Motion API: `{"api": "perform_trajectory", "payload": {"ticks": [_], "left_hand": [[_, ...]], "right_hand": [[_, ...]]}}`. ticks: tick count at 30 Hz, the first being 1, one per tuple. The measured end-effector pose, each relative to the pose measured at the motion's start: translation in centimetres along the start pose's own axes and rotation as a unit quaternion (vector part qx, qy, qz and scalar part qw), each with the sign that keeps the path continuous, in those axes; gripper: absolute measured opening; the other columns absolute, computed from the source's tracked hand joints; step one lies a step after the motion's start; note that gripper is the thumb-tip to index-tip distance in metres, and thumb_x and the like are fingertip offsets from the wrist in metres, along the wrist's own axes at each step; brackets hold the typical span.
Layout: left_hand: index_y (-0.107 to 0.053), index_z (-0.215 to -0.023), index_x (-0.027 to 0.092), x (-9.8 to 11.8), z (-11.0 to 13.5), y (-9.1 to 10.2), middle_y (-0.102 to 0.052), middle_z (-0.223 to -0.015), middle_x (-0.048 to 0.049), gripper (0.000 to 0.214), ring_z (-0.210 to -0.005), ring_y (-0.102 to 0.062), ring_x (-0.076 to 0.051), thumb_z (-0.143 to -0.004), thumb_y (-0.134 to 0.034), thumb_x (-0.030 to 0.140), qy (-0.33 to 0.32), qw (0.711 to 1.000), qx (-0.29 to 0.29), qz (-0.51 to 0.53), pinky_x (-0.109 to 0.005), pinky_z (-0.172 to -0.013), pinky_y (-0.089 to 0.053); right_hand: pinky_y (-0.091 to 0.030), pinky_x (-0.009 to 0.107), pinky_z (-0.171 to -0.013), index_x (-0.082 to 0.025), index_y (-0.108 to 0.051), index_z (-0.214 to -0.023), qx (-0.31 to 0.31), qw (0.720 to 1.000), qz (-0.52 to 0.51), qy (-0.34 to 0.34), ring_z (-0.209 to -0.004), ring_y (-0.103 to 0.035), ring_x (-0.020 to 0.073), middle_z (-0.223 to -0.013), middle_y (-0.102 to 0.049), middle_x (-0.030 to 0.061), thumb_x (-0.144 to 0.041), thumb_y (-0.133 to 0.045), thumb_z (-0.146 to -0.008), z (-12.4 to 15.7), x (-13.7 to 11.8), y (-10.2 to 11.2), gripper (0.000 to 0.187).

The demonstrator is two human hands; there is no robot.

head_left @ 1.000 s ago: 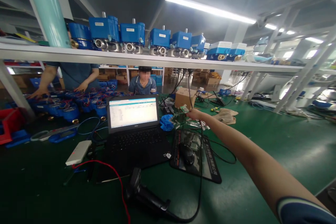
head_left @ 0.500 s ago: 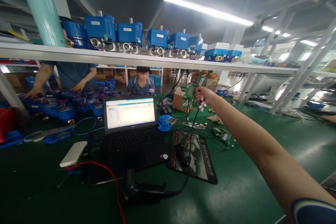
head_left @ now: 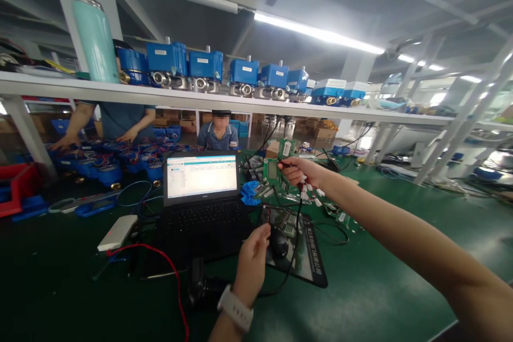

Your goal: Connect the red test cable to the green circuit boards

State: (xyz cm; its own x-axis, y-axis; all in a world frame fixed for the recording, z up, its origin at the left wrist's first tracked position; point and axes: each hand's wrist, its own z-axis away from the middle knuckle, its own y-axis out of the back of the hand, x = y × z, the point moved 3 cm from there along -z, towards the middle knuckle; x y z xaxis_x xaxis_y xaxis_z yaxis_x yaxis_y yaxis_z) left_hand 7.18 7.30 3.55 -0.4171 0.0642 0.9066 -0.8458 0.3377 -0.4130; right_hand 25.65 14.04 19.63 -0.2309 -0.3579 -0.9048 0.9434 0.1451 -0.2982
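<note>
My right hand point(head_left: 298, 171) is closed around several green circuit boards, and white connectors dangle below the fingers. One circuit board point(head_left: 273, 171) with a small grey display sticks out to the left of the fingers. My left hand point(head_left: 253, 256), with a pale wristband point(head_left: 235, 307), is raised over the front of the bench beside the black mouse point(head_left: 278, 241). Its fingers are loosely bent and hold nothing that I can see. Behind the wrist, a black handheld scanner point(head_left: 197, 283) lies partly hidden.
An open laptop point(head_left: 202, 179) stands left of the mouse pad point(head_left: 316, 272). A shelf point(head_left: 240, 102) bearing blue meters and a turquoise flask point(head_left: 96, 40) crosses above. Across the bench are two people, one with hands among blue meter bodies point(head_left: 110, 173). A red cable point(head_left: 160, 254) runs in front.
My left hand has come into view from below, beside the mouse. My right hand has drawn the circuit boards nearer and to the left. The view has tilted slightly upward.
</note>
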Motion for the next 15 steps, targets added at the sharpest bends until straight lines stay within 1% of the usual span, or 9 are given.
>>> {"api": "perform_trajectory", "payload": {"ticks": [2, 3, 5, 7, 8, 10, 11, 13, 15], "left_hand": [[-0.069, -0.097, 0.013, -0.1, -3.5, -2.9, -0.064, -0.115, -0.0192, 0.031, -0.109, -0.059, -0.033, -0.069, -0.071, 0.029, 0.012, 0.999, -0.010, 0.039, -0.048, -0.097, -0.044], [-0.068, -0.100, 0.014, -0.1, -4.9, -3.9, -0.062, -0.119, -0.0185, 0.033, -0.112, -0.057, -0.032, -0.069, -0.071, 0.025, 0.007, 0.998, -0.003, 0.059, -0.047, -0.098, -0.043], [-0.066, -0.101, 0.016, -0.1, -6.9, -5.0, -0.062, -0.121, -0.0146, 0.031, -0.117, -0.054, -0.027, -0.071, -0.070, 0.021, -0.018, 0.995, 0.016, 0.094, -0.040, -0.103, -0.037], [-0.066, -0.093, 0.017, 0.1, -8.1, -5.2, -0.065, -0.114, -0.0098, 0.022, -0.113, -0.055, -0.022, -0.072, -0.068, 0.017, -0.037, 0.990, 0.034, 0.132, -0.032, -0.103, -0.035], [-0.066, -0.088, 0.017, 0.1, -8.4, -5.1, -0.066, -0.107, -0.0079, 0.015, -0.106, -0.058, -0.019, -0.073, -0.066, 0.017, -0.037, 0.987, 0.043, 0.153, -0.030, -0.100, -0.038], [-0.063, -0.080, 0.017, 0.0, -8.8, -4.7, -0.066, -0.092, -0.0046, 0.004, -0.089, -0.062, -0.016, -0.076, -0.061, 0.016, -0.019, 0.978, 0.065, 0.196, -0.029, -0.089, -0.044], [-0.061, -0.078, 0.017, -0.1, -8.9, -4.5, -0.065, -0.088, -0.0034, 0.003, -0.082, -0.061, -0.014, -0.078, -0.058, 0.015, -0.007, 0.973, 0.075, 0.218, -0.029, -0.084, -0.046], [-0.059, -0.079, 0.016, -0.4, -8.7, -4.3, -0.064, -0.085, -0.0022, 0.006, -0.075, -0.060, -0.013, -0.080, -0.054, 0.014, 0.016, 0.963, 0.086, 0.254, -0.028, -0.077, -0.048], [-0.060, -0.080, 0.017, -0.8, -8.5, -4.4, -0.064, -0.085, -0.0019, 0.008, -0.073, -0.060, -0.012, -0.083, -0.052, 0.014, 0.040, 0.956, 0.087, 0.278, -0.025, -0.073, -0.048]], "right_hand": [[-0.021, 0.010, -0.028, -0.017, -0.046, -0.073, -0.016, 1.000, 0.004, -0.002, -0.028, -0.019, 0.0041, -0.041, -0.025, -0.0110, -0.026, -0.027, -0.098, 0.6, 0.5, -1.4, 0.033], [-0.021, 0.010, -0.028, -0.016, -0.047, -0.074, -0.022, 1.000, 0.010, -0.006, -0.028, -0.018, 0.0040, -0.041, -0.025, -0.0110, -0.028, -0.025, -0.099, 0.9, 0.8, -1.8, 0.036], [-0.020, 0.010, -0.027, -0.015, -0.050, -0.075, -0.027, 0.999, 0.029, -0.021, -0.028, -0.017, 0.0039, -0.041, -0.025, -0.0109, -0.031, -0.020, -0.100, 1.4, 1.3, -2.2, 0.042], [-0.020, 0.011, -0.027, -0.013, -0.053, -0.075, -0.023, 0.998, 0.054, -0.039, -0.027, -0.017, 0.0041, -0.040, -0.027, -0.0106, -0.033, -0.019, -0.100, 1.6, 2.1, -1.8, 0.046], [-0.019, 0.011, -0.027, -0.013, -0.053, -0.075, -0.018, 0.997, 0.066, -0.045, -0.027, -0.018, 0.0042, -0.039, -0.027, -0.0105, -0.034, -0.021, -0.100, 1.6, 2.5, -1.4, 0.046], [-0.018, 0.012, -0.027, -0.014, -0.054, -0.073, -0.003, 0.995, 0.089, -0.044, -0.027, -0.019, 0.0040, -0.038, -0.028, -0.0110, -0.035, -0.033, -0.098, 1.6, 3.4, -0.3, 0.039], [-0.018, 0.012, -0.027, -0.014, -0.055, -0.073, 0.007, 0.994, 0.099, -0.037, -0.027, -0.020, 0.0035, -0.038, -0.027, -0.0117, -0.034, -0.042, -0.095, 1.5, 4.0, 0.3, 0.033], [-0.017, 0.011, -0.027, -0.014, -0.056, -0.073, 0.031, 0.992, 0.118, -0.017, -0.027, -0.021, 0.0025, -0.038, -0.027, -0.0129, -0.031, -0.057, -0.088, 1.2, 5.2, 1.5, 0.024], [-0.021, 0.011, -0.028, -0.013, -0.059, -0.075, 0.057, 0.989, 0.137, 0.002, -0.028, -0.030, 0.0031, -0.038, -0.033, -0.0114, -0.031, -0.062, -0.085, 1.1, 6.5, 2.4, 0.021]]}}
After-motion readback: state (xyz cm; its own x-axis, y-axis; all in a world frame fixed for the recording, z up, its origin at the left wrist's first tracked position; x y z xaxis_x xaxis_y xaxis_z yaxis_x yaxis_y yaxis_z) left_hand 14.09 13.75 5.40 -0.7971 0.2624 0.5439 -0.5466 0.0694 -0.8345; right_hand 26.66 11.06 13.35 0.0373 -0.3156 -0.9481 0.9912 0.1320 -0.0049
